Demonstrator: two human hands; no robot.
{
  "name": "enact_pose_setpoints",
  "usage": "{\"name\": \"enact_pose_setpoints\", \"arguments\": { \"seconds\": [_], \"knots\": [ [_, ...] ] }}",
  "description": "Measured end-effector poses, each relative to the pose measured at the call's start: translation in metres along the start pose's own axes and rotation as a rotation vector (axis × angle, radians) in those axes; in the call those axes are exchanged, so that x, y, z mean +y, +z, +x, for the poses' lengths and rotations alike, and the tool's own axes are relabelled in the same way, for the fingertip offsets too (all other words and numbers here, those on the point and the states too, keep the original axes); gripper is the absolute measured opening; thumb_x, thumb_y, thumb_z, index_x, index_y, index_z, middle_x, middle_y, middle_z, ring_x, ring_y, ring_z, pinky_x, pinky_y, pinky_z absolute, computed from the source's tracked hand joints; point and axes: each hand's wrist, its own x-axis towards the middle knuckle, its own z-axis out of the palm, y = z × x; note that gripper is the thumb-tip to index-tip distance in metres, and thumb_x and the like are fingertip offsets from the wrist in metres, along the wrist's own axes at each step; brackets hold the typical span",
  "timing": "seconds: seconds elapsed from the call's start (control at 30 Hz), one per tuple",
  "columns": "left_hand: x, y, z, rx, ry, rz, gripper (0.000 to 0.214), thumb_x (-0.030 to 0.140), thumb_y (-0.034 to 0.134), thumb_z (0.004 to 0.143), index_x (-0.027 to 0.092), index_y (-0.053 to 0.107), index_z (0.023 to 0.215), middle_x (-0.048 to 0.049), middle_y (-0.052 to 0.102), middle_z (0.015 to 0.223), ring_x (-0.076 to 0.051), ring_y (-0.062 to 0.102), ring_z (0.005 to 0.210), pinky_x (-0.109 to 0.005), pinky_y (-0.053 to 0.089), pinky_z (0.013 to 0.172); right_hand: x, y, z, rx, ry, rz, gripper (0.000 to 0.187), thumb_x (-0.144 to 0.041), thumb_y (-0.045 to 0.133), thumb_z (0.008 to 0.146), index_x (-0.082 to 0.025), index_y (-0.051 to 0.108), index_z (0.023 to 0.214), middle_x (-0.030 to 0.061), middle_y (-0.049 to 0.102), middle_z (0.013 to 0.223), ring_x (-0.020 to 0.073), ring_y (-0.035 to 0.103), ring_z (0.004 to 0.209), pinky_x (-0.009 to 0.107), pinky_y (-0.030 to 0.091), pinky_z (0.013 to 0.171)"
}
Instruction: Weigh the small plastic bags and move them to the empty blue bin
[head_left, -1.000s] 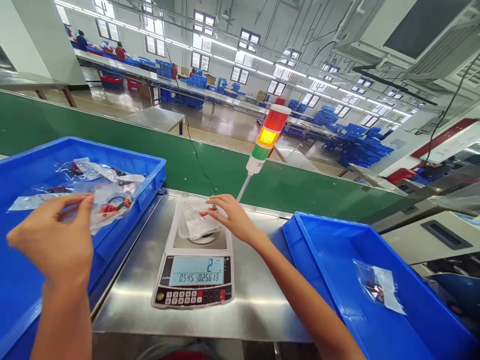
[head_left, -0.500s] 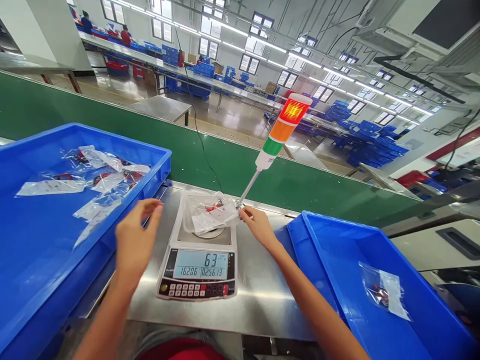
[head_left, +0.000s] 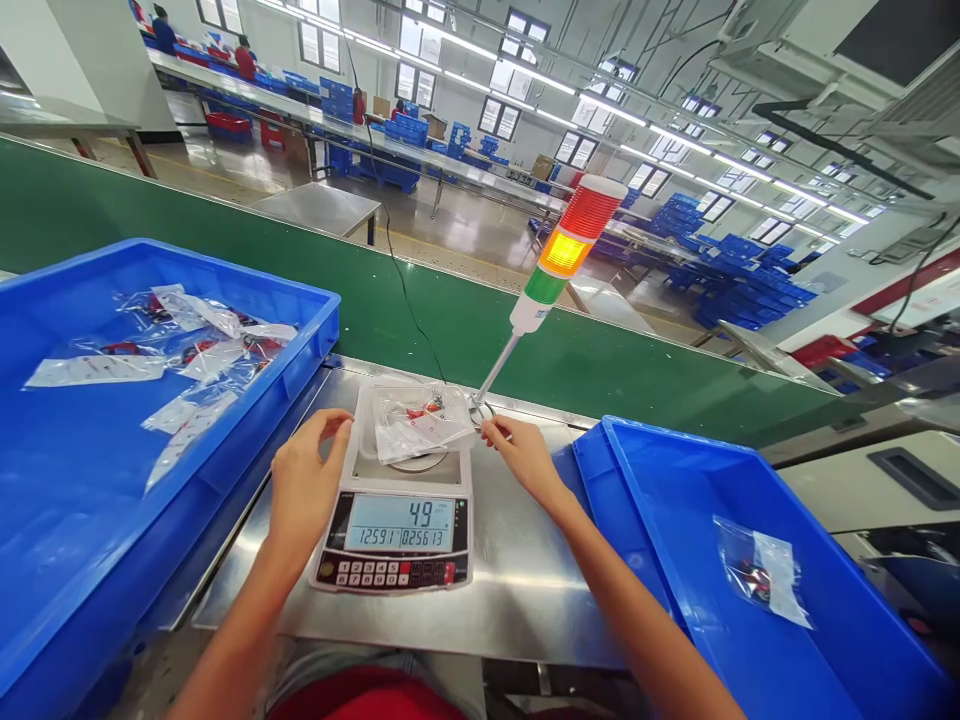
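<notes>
A clear plastic bag (head_left: pixel 420 425) with small red parts and a printed white slip lies in a translucent tray (head_left: pixel 367 425) on a digital counting scale (head_left: pixel 409 575). The scale's display reads 49 on top, 12.591 and 0.25613 below. My left hand (head_left: pixel 307 490) hovers at the tray's left side, thumb and curled fingers apart, holding nothing. At the tray's right edge, my right hand (head_left: pixel 521 455) has its fingertips pinched together beside the foot of the signal light pole (head_left: pixel 499 370); what they grip is too small to make out.
The signal tower (head_left: pixel 566 253) leans right, its amber section lit. A blue bin (head_left: pixel 82 470) at left holds several bagged parts. Another blue bin (head_left: pixel 637 530) at right has one bag (head_left: pixel 761 570). A green partition (head_left: pixel 420 320) runs behind the steel table (head_left: pixel 525 600).
The display dropped from 63 to 49, and the lit section changed from red to amber. My left hand moved right, closer to the tray. My right hand stayed nearly in place.
</notes>
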Motion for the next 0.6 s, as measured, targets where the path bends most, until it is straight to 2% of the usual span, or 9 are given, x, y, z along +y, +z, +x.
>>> {"name": "enact_pose_setpoints", "arguments": {
  "seconds": [0.13, 0.23, 0.3, 0.37, 0.4, 0.47, 0.53, 0.6],
  "knots": [
    [-0.001, -0.007, 0.0, 0.026, 0.013, 0.038, 0.036, 0.053, 0.048, 0.088, 0.024, 0.069, 0.095, -0.0043, 0.074, 0.1, -0.026, 0.07, 0.096, -0.039, 0.053, 0.09, 0.02, -0.039, -0.021, 0.127, 0.059, -0.126, 0.047, -0.057, 0.042, 0.091, -0.021, 0.06, 0.064, 0.005, 0.065, 0.065, 0.0207, 0.059, 0.063, 0.031, 0.037, 0.063],
    [-0.003, -0.012, 0.001, 0.051, 0.038, 0.055, 0.034, 0.051, 0.05, 0.089, 0.024, 0.07, 0.095, -0.004, 0.075, 0.1, -0.026, 0.071, 0.095, -0.038, 0.053, 0.087, 0.059, -0.088, -0.046, 0.325, 0.142, -0.273, 0.053, -0.064, 0.044, 0.089, -0.021, 0.056, 0.061, 0.004, 0.059, 0.059, 0.02, 0.055, 0.059, 0.03, 0.035, 0.06],
    [-0.003, -0.014, 0.003, 0.058, 0.034, 0.065, 0.035, 0.053, 0.05, 0.088, 0.025, 0.07, 0.094, -0.0038, 0.075, 0.099, -0.026, 0.071, 0.095, -0.038, 0.052, 0.085, 0.099, -0.124, -0.068, 0.512, 0.234, -0.374, 0.054, -0.067, 0.043, 0.088, -0.02, 0.061, 0.069, 0.0066, 0.064, 0.067, 0.0233, 0.059, 0.067, 0.033, 0.04, 0.066],
    [-0.002, -0.016, 0.003, 0.06, 0.003, 0.081, 0.036, 0.054, 0.05, 0.088, 0.025, 0.07, 0.094, -0.0035, 0.075, 0.099, -0.027, 0.071, 0.096, -0.038, 0.052, 0.085, 0.148, -0.157, -0.094, 0.667, 0.34, -0.504, 0.058, -0.066, 0.04, 0.089, -0.016, 0.068, 0.095, 0.0143, 0.07, 0.09, 0.0308, 0.064, 0.083, 0.041, 0.046, 0.079],
    [-0.001, -0.016, 0.003, 0.06, -0.02, 0.09, 0.036, 0.054, 0.049, 0.087, 0.025, 0.07, 0.094, -0.0033, 0.074, 0.1, -0.027, 0.071, 0.097, -0.038, 0.051, 0.085, 0.173, -0.171, -0.109, 0.678, 0.394, -0.569, 0.062, -0.064, 0.038, 0.09, -0.013, 0.068, 0.11, 0.0203, 0.069, 0.106, 0.036, 0.064, 0.098, 0.047, 0.047, 0.087],
    [0.003, -0.018, 0.002, 0.061, -0.058, 0.108, 0.036, 0.054, 0.048, 0.085, 0.025, 0.069, 0.094, -0.0032, 0.074, 0.101, -0.028, 0.07, 0.098, -0.039, 0.051, 0.084, 0.225, -0.19, -0.142, 0.625, 0.591, -0.63, 0.073, -0.063, 0.04, 0.09, -0.009, 0.059, 0.134, 0.0317, 0.056, 0.135, 0.0484, 0.05, 0.127, 0.061, 0.042, 0.096],
    [0.007, -0.02, 0.001, 0.055, -0.071, 0.116, 0.035, 0.053, 0.048, 0.085, 0.026, 0.069, 0.094, -0.0031, 0.074, 0.101, -0.029, 0.07, 0.099, -0.041, 0.05, 0.085, 0.272, -0.197, -0.176, 0.604, 0.85, -0.586, 0.084, -0.071, 0.045, 0.085, -0.014, 0.053, 0.146, 0.0321, 0.04, 0.153, 0.0587, 0.034, 0.138, 0.074, 0.037, 0.093],
    [0.01, -0.021, -0.001, 0.048, -0.066, 0.122, 0.035, 0.053, 0.048, 0.084, 0.027, 0.069, 0.094, -0.003, 0.074, 0.101, -0.03, 0.07, 0.1, -0.042, 0.05, 0.087, 0.311, -0.192, -0.206, 0.582, 0.982, -0.551, 0.091, -0.081, 0.045, 0.08, -0.021, 0.051, 0.148, 0.0312, 0.036, 0.156, 0.0637, 0.031, 0.138, 0.081, 0.035, 0.086]
  ]
}}
